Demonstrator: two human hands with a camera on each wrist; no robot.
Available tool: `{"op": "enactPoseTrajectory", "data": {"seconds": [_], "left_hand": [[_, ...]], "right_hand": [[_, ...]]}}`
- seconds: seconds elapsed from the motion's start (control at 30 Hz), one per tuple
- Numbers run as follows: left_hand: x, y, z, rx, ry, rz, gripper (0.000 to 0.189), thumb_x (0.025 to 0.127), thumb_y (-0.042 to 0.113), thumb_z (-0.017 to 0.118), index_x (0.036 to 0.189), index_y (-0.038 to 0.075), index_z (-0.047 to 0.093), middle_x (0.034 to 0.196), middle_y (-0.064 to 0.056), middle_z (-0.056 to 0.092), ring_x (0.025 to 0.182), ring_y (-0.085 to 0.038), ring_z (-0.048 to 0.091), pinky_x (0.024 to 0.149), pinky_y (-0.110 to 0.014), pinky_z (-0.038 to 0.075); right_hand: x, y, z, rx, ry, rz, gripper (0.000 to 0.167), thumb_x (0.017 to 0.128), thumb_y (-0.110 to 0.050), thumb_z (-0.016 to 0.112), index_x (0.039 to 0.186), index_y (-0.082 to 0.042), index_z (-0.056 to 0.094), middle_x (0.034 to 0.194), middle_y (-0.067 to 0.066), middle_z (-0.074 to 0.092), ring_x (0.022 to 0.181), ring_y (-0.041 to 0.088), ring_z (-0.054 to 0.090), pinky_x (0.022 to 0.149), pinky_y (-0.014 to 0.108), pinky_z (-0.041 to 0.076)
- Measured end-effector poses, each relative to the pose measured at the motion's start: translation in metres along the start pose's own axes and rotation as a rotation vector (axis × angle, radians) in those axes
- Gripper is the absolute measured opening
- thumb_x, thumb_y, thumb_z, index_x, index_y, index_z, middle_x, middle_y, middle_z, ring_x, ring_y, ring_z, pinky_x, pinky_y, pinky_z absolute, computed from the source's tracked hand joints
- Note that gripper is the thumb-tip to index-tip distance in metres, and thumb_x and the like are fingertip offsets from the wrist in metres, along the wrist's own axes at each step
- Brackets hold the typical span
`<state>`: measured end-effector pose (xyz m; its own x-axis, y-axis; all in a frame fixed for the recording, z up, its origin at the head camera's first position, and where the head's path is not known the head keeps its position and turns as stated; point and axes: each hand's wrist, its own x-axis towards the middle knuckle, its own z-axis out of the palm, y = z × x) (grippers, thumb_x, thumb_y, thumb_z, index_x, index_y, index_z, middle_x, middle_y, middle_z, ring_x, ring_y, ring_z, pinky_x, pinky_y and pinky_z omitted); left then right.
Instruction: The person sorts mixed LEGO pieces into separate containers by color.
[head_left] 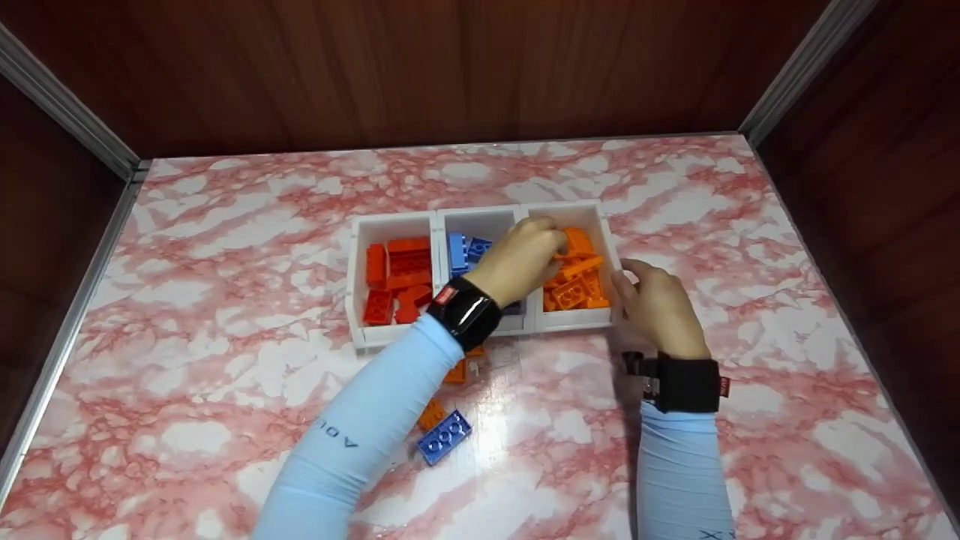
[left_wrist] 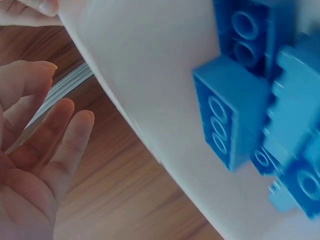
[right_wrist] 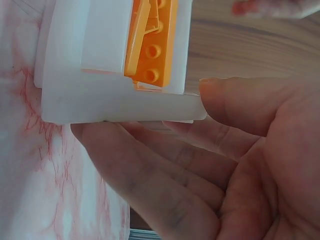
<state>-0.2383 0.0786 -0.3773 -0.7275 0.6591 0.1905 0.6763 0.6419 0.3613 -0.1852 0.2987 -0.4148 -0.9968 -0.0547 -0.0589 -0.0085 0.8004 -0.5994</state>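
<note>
My left hand is over the divider between the middle and right compartments of a white three-compartment box. In the left wrist view its fingers are loosely bent, and nothing shows between them. Orange bricks lie in the right compartment, just beside that hand. Blue bricks fill part of the middle one, partly hidden by the hand in the head view. My right hand holds the box's right wall, with its thumb at the rim and its fingers along the outside.
Red bricks lie in the left compartment. In front of the box, a blue brick and a few orange bricks rest on the marbled tabletop, partly behind my left sleeve. Dark wooden panels border the table.
</note>
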Motion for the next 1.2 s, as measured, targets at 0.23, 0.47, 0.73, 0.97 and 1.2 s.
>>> {"op": "enactPoseTrajectory", "data": {"seconds": [0.23, 0.47, 0.73, 0.97, 1.2], "left_hand": [[-0.053, -0.022, -0.016, -0.038, -0.003, 0.021, 0.015, 0.093, 0.013, 0.069, 0.107, 0.009, 0.072, 0.107, -0.005, 0.066, 0.102, -0.019, 0.061, 0.094, -0.028, 0.047], [-0.12, -0.046, -0.017, -0.076, 0.06, 0.033, 0.011, 0.091, 0.009, 0.071, 0.101, 0.007, 0.073, 0.101, -0.005, 0.068, 0.097, -0.019, 0.063, 0.087, -0.027, 0.051], [-0.175, -0.052, -0.011, -0.098, 0.06, -0.029, 0.014, 0.09, 0.01, 0.073, 0.102, 0.006, 0.075, 0.101, -0.004, 0.069, 0.098, -0.021, 0.063, 0.091, -0.035, 0.051], [-0.206, -0.05, -0.008, -0.075, 0.003, -0.11, 0.021, 0.088, 0.015, 0.075, 0.107, 0.005, 0.074, 0.103, -0.006, 0.07, 0.1, -0.025, 0.063, 0.092, -0.04, 0.05], [-0.238, -0.05, -0.004, -0.089, -0.005, -0.226, 0.028, 0.085, 0.018, 0.079, 0.107, 0.002, 0.073, 0.104, -0.009, 0.068, 0.099, -0.025, 0.061, 0.09, -0.041, 0.051]], "right_hand": [[0.0, -0.001, -0.002, -0.005, -0.034, 0.032, 0.05, 0.107, -0.03, 0.043, 0.147, 0.001, 0.042, 0.106, 0.021, 0.068, 0.091, 0.031, 0.066, 0.078, 0.045, 0.05], [0.001, -0.003, -0.001, -0.01, -0.032, 0.02, 0.049, 0.107, -0.027, 0.043, 0.147, 0.002, 0.042, 0.107, 0.023, 0.067, 0.09, 0.032, 0.065, 0.077, 0.046, 0.05], [0.001, -0.002, -0.002, -0.022, -0.04, 0.022, 0.05, 0.108, -0.028, 0.041, 0.147, 0.003, 0.041, 0.105, 0.023, 0.067, 0.087, 0.032, 0.064, 0.076, 0.045, 0.049], [0.0, -0.001, -0.001, -0.024, -0.039, 0.013, 0.051, 0.108, -0.029, 0.042, 0.147, 0.004, 0.041, 0.101, 0.023, 0.068, 0.086, 0.032, 0.065, 0.076, 0.045, 0.05], [-0.001, -0.004, -0.001, -0.037, -0.014, -0.017, 0.049, 0.107, -0.027, 0.043, 0.145, 0.005, 0.043, 0.096, 0.022, 0.07, 0.084, 0.032, 0.066, 0.073, 0.045, 0.05]]}}
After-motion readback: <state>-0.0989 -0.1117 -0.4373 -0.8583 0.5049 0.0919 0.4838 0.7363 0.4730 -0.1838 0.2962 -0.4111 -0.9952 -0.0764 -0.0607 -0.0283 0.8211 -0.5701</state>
